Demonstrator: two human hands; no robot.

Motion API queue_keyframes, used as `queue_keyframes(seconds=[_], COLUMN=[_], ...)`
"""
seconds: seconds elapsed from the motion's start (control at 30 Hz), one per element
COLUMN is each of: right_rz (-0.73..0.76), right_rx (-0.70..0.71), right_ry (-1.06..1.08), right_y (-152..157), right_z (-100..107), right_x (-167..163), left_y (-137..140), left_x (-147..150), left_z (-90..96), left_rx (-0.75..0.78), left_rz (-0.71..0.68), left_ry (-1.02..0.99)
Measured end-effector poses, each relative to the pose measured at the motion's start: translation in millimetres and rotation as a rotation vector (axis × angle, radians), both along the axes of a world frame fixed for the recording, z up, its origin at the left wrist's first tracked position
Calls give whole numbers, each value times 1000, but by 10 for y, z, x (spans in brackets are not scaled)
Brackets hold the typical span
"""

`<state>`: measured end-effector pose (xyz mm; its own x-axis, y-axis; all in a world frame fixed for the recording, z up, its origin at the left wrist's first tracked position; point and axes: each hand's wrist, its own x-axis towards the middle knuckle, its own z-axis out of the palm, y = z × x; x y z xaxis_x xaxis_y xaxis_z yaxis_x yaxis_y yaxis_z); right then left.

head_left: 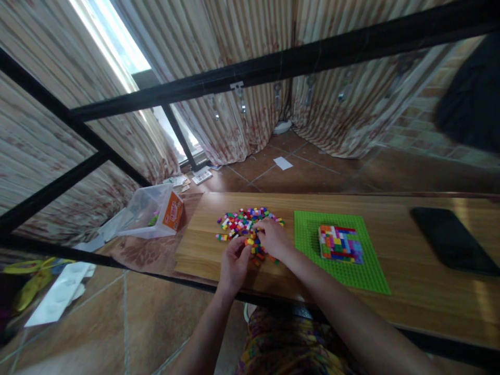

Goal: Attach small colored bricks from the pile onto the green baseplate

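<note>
The desk (392, 229), smooth and wood-grained, carries a green studded baseplate (305, 239), lying flat; its studs probably keep what sits on it from sliding. Well left of the baseplate stands a translucent plastic storage box (172, 211) with an orange label. Nearer the baseplate's left side, a pile of building bricks (242, 221) is spread out, likely so single pieces stay reachable. On the baseplate rests a low, blocky multicoloured brick build (339, 244). Left of the baseplate, the left hand (233, 265) pinches a small yellow brick (249, 241); the right hand (273, 237) touches the pile, its grip unclear.
</note>
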<state>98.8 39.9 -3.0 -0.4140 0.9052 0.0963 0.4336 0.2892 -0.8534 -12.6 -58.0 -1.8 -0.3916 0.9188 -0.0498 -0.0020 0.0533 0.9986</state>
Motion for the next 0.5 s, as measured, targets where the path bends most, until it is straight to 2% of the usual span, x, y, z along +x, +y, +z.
queue_keyframes(seconds=[0.13, 0.27, 0.37, 0.5], right_rz=[55, 156, 113, 20], right_rx=[106, 137, 95, 106], right_ry=[-45, 48, 74, 94], right_y=[-92, -252, -384, -533], right_z=[66, 104, 102, 95], right_x=[83, 119, 102, 79], left_y=[9, 10, -20, -81], left_x=[3, 16, 58, 128], left_z=[-19, -38, -41, -58], left_rx=[-9, -7, -10, -21], left_rz=[-1, -49, -55, 28], left_ry=[-6, 2, 2, 10])
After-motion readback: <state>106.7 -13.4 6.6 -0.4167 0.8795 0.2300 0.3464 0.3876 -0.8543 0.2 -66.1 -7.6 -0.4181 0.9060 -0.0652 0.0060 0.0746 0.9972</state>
